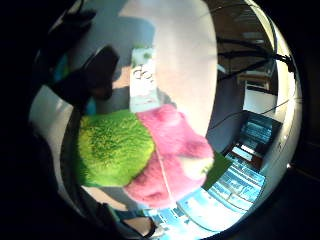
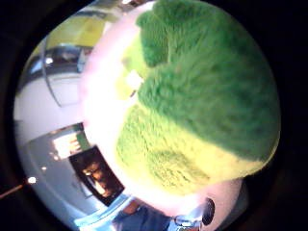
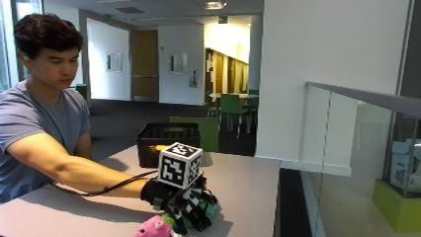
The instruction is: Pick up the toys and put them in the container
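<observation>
While one gloved right hand [image 3: 184,205] grips one plush toy [image 3: 155,227], one container [image 3: 168,143] stands behind.

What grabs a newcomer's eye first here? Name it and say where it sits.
The gloved right hand, fingers curled round a plush toy in pink and green, low on the near part of the grey table. The palm views confirm how close it is: green and pink fur fills them. Behind, toward the table's far edge, stands a black mesh container with something yellow inside.
</observation>
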Tool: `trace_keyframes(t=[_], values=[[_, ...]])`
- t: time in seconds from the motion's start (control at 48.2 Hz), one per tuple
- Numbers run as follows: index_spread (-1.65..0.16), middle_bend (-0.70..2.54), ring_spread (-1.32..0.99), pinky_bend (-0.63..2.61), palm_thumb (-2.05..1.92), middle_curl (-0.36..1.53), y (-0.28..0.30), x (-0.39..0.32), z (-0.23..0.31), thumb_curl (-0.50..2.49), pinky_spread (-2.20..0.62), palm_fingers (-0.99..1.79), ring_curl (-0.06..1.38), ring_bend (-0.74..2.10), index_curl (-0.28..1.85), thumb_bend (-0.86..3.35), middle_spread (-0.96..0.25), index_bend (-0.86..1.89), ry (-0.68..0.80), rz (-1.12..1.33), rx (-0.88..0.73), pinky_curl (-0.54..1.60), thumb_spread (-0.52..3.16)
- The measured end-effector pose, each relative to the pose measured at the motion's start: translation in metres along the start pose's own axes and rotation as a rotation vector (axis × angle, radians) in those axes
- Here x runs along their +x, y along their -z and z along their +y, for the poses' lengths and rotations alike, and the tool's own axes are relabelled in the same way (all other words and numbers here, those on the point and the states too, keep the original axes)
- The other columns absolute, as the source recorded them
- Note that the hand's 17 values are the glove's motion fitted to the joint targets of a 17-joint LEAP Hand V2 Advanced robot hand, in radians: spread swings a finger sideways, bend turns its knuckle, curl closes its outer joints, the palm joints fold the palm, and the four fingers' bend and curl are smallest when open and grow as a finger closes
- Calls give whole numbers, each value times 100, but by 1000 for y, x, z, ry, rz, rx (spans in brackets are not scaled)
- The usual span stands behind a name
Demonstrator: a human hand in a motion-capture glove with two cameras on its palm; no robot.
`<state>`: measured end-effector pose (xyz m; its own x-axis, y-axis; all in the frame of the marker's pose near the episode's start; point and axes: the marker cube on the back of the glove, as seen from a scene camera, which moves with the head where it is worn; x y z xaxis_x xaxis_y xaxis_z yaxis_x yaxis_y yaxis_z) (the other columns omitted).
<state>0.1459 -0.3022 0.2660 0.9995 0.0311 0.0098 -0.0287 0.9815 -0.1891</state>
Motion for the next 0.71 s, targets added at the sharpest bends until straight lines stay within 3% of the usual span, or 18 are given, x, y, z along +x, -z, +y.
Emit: trace_keyframes(t=[0.145, 0.249, 0.311, 0.561, 0.706], values=[[-36, 47, -14, 115, 41, 43, 4, 0, 8, 34, -3, 31, 30, 74, 6, 22, -4, 15, -20, 96, 155, 29, 133], [-38, 50, -25, 114, 50, 44, 5, 2, 15, 36, -14, 53, 34, 93, 7, 29, -11, 13, -57, 84, 138, 28, 142], [-39, 53, -33, 117, 58, 44, 4, 5, 19, 38, -27, 83, 37, 109, 5, 33, -18, 9, -91, 41, 97, 28, 145], [-41, 60, -42, 117, 72, 51, 6, 8, 43, 52, -42, 91, 45, 114, 4, 31, -34, 14, -163, -121, -173, 35, 117], [-41, 60, -45, 116, 77, 54, 38, -1, 62, 61, -44, 94, 46, 115, 3, 30, -39, 15, -165, -87, -145, 37, 101]])
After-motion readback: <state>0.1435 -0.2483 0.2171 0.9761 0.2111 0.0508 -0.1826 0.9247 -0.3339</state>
